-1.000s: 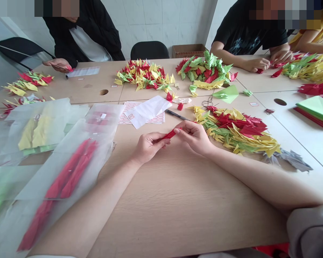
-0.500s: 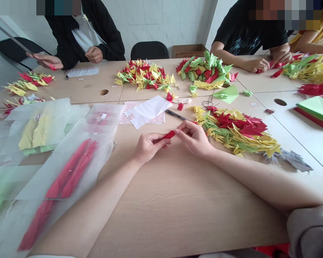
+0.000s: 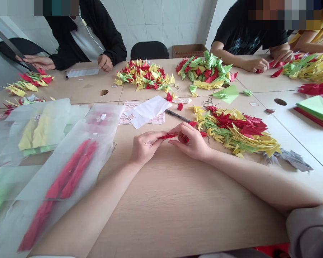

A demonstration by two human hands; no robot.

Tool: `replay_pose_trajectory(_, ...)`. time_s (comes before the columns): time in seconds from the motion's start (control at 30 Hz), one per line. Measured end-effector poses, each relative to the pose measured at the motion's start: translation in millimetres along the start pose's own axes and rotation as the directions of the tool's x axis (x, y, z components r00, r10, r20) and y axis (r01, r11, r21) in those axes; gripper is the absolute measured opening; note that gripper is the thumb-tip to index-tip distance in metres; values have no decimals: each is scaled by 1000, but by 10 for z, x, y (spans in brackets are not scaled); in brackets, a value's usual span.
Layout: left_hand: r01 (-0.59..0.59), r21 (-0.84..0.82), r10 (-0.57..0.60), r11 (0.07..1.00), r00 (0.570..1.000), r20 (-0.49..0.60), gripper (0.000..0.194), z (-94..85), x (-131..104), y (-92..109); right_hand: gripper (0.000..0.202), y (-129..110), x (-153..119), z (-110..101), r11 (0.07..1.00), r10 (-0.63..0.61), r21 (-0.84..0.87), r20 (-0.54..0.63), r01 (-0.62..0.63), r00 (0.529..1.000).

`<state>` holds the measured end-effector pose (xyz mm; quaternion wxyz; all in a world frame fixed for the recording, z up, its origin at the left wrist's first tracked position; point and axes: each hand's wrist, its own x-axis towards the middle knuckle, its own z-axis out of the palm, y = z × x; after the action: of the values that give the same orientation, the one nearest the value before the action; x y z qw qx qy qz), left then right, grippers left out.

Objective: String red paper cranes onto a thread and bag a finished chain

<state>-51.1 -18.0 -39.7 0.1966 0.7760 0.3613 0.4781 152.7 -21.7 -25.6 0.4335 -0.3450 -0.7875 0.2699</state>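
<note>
Between my hands, above the wooden table, is a folded red paper piece. My left hand pinches its left end between thumb and fingers. The fingers of my right hand curl round the other end, with red paper showing between thumb and fingers. Just right of my right hand lies a pile of red, yellow and green folded paper with dark string at its left side. A black pen lies behind my hands, beside white paper.
Plastic bags with red, yellow and green folded paper cover the left side. More piles stand farther back. Green and red sheets are stacked at the right. People sit across the table; one holds a long flat strip.
My right hand has shifted slightly and its fingers now curl round more red paper. The red piece lies flatter. Across the table, the person at the left has lowered both hands.
</note>
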Motion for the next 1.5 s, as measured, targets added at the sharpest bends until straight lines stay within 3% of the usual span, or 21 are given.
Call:
replay_pose_trajectory(0.1,-18,64,17,998,1000,17,19,1,-2,45,9,23,-7,-4,999,-43,-5,-40,43,998)
replay_pose_trajectory(0.27,-5,107,7,994,1000,-18,15,9,-7,62,10,102,-28,-3,994,-91,-73,-88,84,992)
replay_pose_trajectory(0.37,-21,95,20,995,1000,14,15,1,-5,49,9,106,-27,-5,992,-101,-84,-82,94,991)
replay_pose_trajectory(0.47,-1,69,-4,998,998,62,14,-7,2,58,9,55,-7,-27,998,-61,-32,-19,60,998)
replay_pose_trajectory(0.57,81,12,-82,997,990,115,15,-15,13,100,11,-10,26,-59,999,48,20,37,-49,998)
replay_pose_trajectory(0.77,327,-189,-282,926,932,228,24,-43,41,173,23,-16,44,-37,940,254,197,134,-277,958)
replay_pose_trajectory(0.9,439,-253,-377,862,889,259,25,-32,35,154,27,9,24,2,907,321,244,131,-344,938)
replay_pose_trajectory(1.1,657,-488,-536,574,753,383,43,0,32,38,30,16,37,-5,909,353,215,53,-356,934)
replay_pose_trajectory(1.3,661,-503,-590,557,741,322,41,-16,52,42,39,27,39,-21,880,409,261,4,-396,912)
replay_pose_trajectory(1.5,663,-465,-589,587,744,317,34,9,49,89,42,3,29,-31,930,338,156,-11,-332,941)
